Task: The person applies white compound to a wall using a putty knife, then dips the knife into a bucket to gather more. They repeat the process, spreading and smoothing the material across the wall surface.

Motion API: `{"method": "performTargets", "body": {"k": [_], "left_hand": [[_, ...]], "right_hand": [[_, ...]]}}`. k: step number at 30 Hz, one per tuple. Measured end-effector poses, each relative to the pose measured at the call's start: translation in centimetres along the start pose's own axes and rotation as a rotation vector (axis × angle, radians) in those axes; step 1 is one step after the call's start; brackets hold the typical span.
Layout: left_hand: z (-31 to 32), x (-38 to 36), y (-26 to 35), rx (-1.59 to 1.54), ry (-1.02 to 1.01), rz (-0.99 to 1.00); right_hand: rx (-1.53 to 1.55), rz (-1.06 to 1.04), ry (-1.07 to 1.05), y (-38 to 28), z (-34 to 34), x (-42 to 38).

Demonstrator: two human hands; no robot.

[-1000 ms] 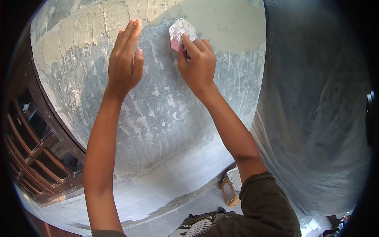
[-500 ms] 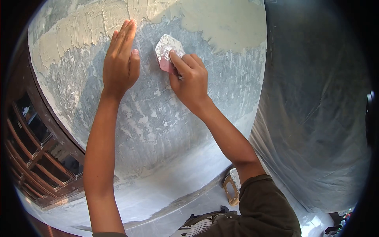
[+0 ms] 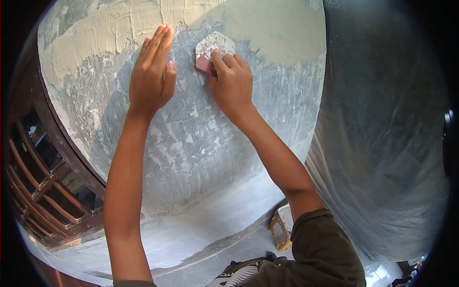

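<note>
My right hand is closed around a flat, angular pink putty scraper, whose upper part is caked with whitish putty. It overlaps the grey, patchy wall just below a band of cream putty. To the left, my left hand is held up flat against the wall in this view, fingers straight and close together, thumb pointing up. The left fingertips reach the lower part of the cream band, and that hand holds nothing.
A dark brown wooden frame with glass panes borders the wall on the left. Translucent plastic sheeting hangs over the right side. Low on the right, a brown-edged container stands on the tiled floor by the wall's foot.
My right hand has moved the scraper upward and slightly right, closer to the cream band. My left hand keeps its flat pose, while the whole view has shifted a little.
</note>
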State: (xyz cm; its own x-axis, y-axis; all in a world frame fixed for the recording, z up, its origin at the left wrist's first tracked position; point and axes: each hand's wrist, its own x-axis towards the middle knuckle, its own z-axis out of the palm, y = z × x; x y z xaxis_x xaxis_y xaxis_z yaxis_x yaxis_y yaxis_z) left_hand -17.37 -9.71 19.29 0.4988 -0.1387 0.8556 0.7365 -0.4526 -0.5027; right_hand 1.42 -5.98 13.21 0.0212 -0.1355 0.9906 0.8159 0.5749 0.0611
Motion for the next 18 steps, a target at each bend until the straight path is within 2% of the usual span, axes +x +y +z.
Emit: {"method": "performTargets", "body": {"k": [5,11,14,18], "left_hand": [[0.0,-0.1,-0.1,0.015,-0.001,0.006],[0.0,-0.1,0.0,0.028,-0.008,0.003],[0.0,-0.1,0.0,0.024,-0.004,-0.003],[0.0,-0.1,0.0,0.004,0.005,-0.009]], "right_hand": [[0.164,0.006,-0.002,-0.8,-2.6,0.1],[0.006,-0.004,0.092,3.1,-0.2,4.5],[-0.085,-0.009,0.043,2.6,1.3,3.6],[0.061,-0.033,-0.028,-0.7,-0.5,-0.7]]}}
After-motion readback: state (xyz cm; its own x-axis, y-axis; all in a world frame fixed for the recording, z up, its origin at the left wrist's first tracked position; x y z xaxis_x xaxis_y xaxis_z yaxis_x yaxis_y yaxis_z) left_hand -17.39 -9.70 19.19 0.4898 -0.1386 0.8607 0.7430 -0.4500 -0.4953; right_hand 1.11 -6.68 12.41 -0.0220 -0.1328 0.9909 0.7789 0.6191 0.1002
